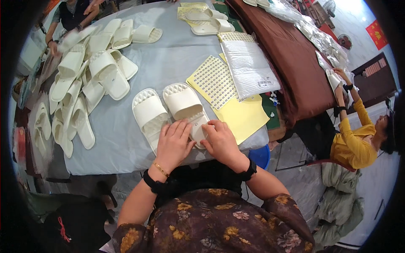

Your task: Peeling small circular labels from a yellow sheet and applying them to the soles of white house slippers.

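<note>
1. Left hand (174, 141) is lying flat with its fingers spread, pressing on the heel part of the right-side slipper (185, 107) — it is not clenching, only holding the thing down, as I am seeing it from here.
2. Right hand (220, 141) is bending over the same heel end; the fingertips are pinching or pressing something small there, but I cannot tell what, because the fingers are hiding it.
3. That slipper is lying sole-down on the grey table cloth (168, 55), near the front edge, just beside its pair, the left-side slipper (148, 114), which nobody is touching.
4. I am judging the slipper as light, soft foam — it will bend easily and is not fragile. Taking it by the strap or by the heel rim looks safest.
5. Yellow sticker sheets (215, 80) and a clear bag stack (249, 67) are lying near the right hand; a slipper pile (84, 80) is lying well apart at the left.
</note>
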Available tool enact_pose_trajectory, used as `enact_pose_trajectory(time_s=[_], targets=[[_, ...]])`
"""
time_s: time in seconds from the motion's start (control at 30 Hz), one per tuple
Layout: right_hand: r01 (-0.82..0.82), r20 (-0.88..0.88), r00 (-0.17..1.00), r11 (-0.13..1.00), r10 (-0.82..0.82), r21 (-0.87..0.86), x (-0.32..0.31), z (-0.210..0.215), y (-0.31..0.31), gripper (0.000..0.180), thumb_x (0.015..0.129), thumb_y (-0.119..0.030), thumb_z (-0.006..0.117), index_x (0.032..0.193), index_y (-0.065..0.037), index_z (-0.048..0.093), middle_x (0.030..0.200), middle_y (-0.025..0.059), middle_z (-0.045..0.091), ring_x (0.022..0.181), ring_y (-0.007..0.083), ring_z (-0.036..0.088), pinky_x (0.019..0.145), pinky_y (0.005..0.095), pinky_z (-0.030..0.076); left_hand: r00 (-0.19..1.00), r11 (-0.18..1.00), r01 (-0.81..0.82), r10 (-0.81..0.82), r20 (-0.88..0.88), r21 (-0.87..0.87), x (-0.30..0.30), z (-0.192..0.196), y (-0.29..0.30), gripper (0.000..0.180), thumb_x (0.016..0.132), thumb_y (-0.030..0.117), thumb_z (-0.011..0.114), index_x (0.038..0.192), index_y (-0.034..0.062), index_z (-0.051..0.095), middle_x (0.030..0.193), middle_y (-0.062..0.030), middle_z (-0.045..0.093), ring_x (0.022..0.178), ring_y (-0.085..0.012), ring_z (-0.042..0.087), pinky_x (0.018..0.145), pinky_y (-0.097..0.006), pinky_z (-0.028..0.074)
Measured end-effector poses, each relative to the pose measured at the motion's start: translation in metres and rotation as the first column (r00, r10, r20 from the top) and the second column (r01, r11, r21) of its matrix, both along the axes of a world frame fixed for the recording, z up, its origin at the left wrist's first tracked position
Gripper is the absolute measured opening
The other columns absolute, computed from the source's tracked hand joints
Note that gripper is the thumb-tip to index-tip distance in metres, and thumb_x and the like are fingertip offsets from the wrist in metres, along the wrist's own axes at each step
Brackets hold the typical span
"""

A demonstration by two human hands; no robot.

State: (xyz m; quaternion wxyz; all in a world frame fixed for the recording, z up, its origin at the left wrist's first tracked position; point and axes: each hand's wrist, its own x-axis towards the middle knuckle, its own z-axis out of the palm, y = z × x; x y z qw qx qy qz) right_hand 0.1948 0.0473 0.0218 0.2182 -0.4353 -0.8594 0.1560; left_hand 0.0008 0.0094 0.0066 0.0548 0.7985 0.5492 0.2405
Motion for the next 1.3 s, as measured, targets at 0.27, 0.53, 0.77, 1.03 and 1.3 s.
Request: enact_pose_trajectory(time_s=[0.27, 0.53, 0.77, 1.03, 1.3], targets=[[-0.061, -0.067, 0.996, 0.987, 0.051, -0.152, 0.007, 0.003, 0.009, 0.035, 0.077, -0.015, 0.076, 0.108, -0.004, 0.062, 0.108, 0.0162, 0.06, 0.095, 0.0338, 0.061, 0.081, 0.0415, 0.051, 0.991, 0.991, -0.129, 0.127, 0.053, 0.035, 0.001, -0.01, -0.004, 0.056, 0.079, 0.028, 0.075, 0.125, -0.0011, 0.059, 0.137, -0.0136, 0.051, 0.128, -0.0319, 0.045, 0.106, -0.045, 0.037], [0.157, -0.182, 0.961, 0.954, -0.207, -0.257, 0.07, 0.011, 0.072, 0.026, 0.081, -0.011, 0.072, 0.104, -0.001, 0.069, 0.092, 0.016, 0.068, 0.073, 0.0282, 0.067, 0.07, 0.0362, 0.054, 0.983, 0.992, -0.123, 0.12, 0.137, 0.019, 0.0, -0.008, -0.005, 0.054, 0.078, 0.024, 0.076, 0.123, -0.0003, 0.06, 0.136, -0.0169, 0.05, 0.127, -0.0374, 0.045, 0.107, -0.046, 0.035], [0.281, -0.082, 0.946, 0.922, -0.312, -0.266, 0.095, 0.015, 0.081, 0.025, 0.082, -0.012, 0.072, 0.103, 0.001, 0.069, 0.088, 0.0139, 0.071, 0.072, 0.0225, 0.067, 0.069, 0.0328, 0.053, 0.984, 0.996, -0.09, 0.09, 0.154, -0.007, -0.001, -0.006, -0.006, 0.051, 0.079, 0.023, 0.074, 0.125, 0.0063, 0.061, 0.138, -0.0166, 0.05, 0.127, -0.0375, 0.044, 0.107, -0.047, 0.035], [0.355, -0.101, 0.915, 0.899, -0.39, -0.255, 0.106, 0.016, 0.086, 0.023, 0.083, -0.013, 0.071, 0.1, 0.001, 0.07, 0.084, 0.014, 0.072, 0.072, 0.0221, 0.068, 0.068, 0.0328, 0.054, 0.997, 0.998, -0.067, 0.067, 0.024, -0.018, 0.003, -0.003, -0.003, 0.048, 0.084, 0.025, 0.066, 0.131, 0.0168, 0.06, 0.143, -0.0143, 0.047, 0.133, -0.0334, 0.042, 0.11, -0.048, 0.032], [0.228, -0.137, 0.954, 0.943, -0.266, -0.242, 0.083, 0.014, 0.094, 0.021, 0.083, -0.008, 0.07, 0.101, 0.003, 0.07, 0.083, 0.0108, 0.072, 0.07, 0.0146, 0.065, 0.067, 0.0275, 0.052, 0.998, 0.998, -0.065, 0.066, 0.004, -0.025, 0.002, -0.005, -0.003, 0.049, 0.084, 0.026, 0.066, 0.132, 0.0167, 0.059, 0.142, -0.0138, 0.048, 0.132, -0.0326, 0.043, 0.11, -0.048, 0.032]])
